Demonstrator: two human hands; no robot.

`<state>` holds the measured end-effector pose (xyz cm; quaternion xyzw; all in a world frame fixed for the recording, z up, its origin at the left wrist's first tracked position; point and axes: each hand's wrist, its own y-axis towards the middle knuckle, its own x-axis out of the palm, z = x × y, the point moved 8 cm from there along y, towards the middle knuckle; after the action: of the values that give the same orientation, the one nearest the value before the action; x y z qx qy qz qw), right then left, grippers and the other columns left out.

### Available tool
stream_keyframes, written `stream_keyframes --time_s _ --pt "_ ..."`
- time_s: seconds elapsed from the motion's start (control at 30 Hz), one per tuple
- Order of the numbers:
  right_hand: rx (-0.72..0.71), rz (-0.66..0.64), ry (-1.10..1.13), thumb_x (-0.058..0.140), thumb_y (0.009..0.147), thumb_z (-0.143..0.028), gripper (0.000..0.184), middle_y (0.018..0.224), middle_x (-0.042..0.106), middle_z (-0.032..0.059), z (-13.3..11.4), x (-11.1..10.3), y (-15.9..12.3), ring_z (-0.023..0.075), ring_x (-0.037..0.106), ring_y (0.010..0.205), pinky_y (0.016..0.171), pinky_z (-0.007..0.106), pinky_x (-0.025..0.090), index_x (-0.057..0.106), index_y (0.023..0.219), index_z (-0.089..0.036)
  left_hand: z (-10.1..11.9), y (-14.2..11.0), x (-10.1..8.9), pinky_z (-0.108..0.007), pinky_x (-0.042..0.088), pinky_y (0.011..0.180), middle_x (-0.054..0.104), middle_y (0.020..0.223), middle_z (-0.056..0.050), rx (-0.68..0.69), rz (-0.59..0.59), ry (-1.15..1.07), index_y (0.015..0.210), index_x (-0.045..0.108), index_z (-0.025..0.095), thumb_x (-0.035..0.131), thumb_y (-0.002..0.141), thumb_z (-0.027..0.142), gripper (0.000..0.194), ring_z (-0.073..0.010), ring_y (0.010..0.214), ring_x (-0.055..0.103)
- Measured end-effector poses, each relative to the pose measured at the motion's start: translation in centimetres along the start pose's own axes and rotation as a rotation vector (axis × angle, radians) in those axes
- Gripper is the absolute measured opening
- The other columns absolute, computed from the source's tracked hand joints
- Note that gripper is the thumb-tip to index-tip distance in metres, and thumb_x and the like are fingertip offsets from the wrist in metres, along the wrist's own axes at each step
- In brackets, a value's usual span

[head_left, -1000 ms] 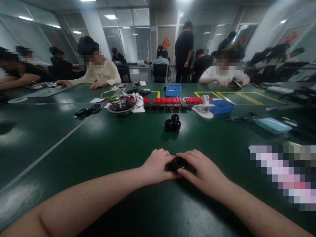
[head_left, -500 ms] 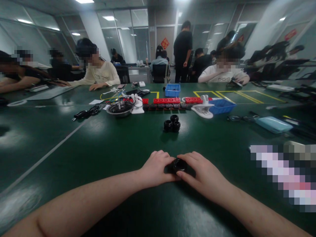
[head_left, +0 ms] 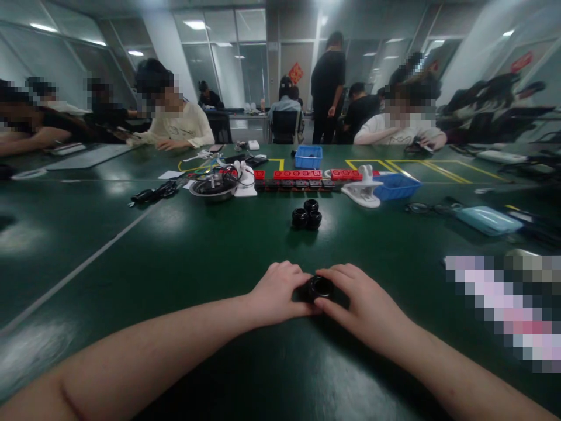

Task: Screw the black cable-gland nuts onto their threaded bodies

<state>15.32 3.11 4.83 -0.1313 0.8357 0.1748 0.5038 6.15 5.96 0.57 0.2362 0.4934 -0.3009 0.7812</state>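
Near the middle of the green table (head_left: 210, 269), my left hand (head_left: 278, 295) and my right hand (head_left: 362, 295) meet around a glossy black hollow round piece (head_left: 322, 287). My left thumb and fingers close on its left side. On its other side, my right fingertips and thumb pinch the rim, and the dark opening shows between them. Its lower part is hidden by my fingers, so whether it touches the table I cannot tell. Farther off stands a tight cluster of three similar black round pieces (head_left: 307, 216).
Beyond the cluster runs a row of red numbered blocks (head_left: 298, 174). Beside it are a metal bowl (head_left: 213, 188), white clips (head_left: 366, 190) and blue bins (head_left: 397, 186). A light-blue case (head_left: 489, 220) lies at right, black cables (head_left: 155, 193) at left. Co-workers sit across the table.
The black piece appears tipped slightly, showing more of its side, with both hands still on it. The whole view has shifted a little; the three-piece cluster stays put.
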Motion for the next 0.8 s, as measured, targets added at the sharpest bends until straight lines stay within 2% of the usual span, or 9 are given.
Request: stream_keyframes --time_s 0.33,0.6,0.8 --pt "0.016 0.015 -0.021 0.057 0.076 -0.029 0.038 0.099 0.061 0.0112 0.0 -0.1 -0.2 0.0227 0.056 0.091 0.08 0.04 0.047 0.056 0.111 -0.014 0.0 0.0 0.0 -0.031 0.035 0.072 0.053 0.082 -0.001 0.004 0.005 -0.025 0.093 0.058 0.022 0.055 0.073 0.055 0.039 -0.0179 0.079 0.046" --pt "-0.027 0.125 -0.042 0.048 0.081 -0.028 0.027 0.094 0.062 0.0104 -0.8 -1.0 -0.3 0.0213 0.056 0.085 0.074 0.038 0.048 0.059 0.102 -0.016 0.1 -0.1 -0.1 -0.031 0.035 0.072 0.054 0.084 -0.001 0.003 0.012 -0.018 0.095 0.058 0.022 0.058 0.072 0.054 0.04 -0.0188 0.081 0.047" --pt "-0.054 0.106 -0.075 0.046 0.082 -0.025 0.024 0.092 0.061 0.0101 -1.1 -0.8 -0.5 0.021 0.055 0.084 0.075 0.039 0.048 0.06 0.098 -0.014 0.1 -0.1 -0.3 -0.031 0.035 0.072 0.053 0.083 -0.001 0.012 0.03 -0.025 0.096 0.058 0.023 0.058 0.071 0.055 0.04 -0.0184 0.08 0.047"
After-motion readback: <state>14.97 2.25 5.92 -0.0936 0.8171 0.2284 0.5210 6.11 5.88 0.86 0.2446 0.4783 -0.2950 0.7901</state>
